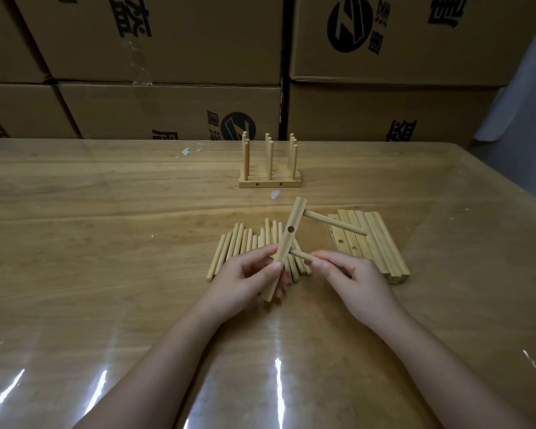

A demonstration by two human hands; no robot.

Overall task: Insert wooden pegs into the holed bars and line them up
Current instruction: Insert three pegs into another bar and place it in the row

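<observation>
The right hand [350, 274] pinches a peg [302, 256] between thumb and fingertips and pushes its far end into the lowest hole of a bar [287, 243]. The left hand [248, 280] curls around the bar's lower half and holds it tilted off the table, likely so that hole faces the peg. Above the fingers the middle hole is empty, and a second peg [334, 223] juts from the top hole. Loose pegs [239, 246] lie just behind the left fingers and spare bars [375, 243] just beyond the right. Finished bars [270, 181] stand lined up well beyond both.
</observation>
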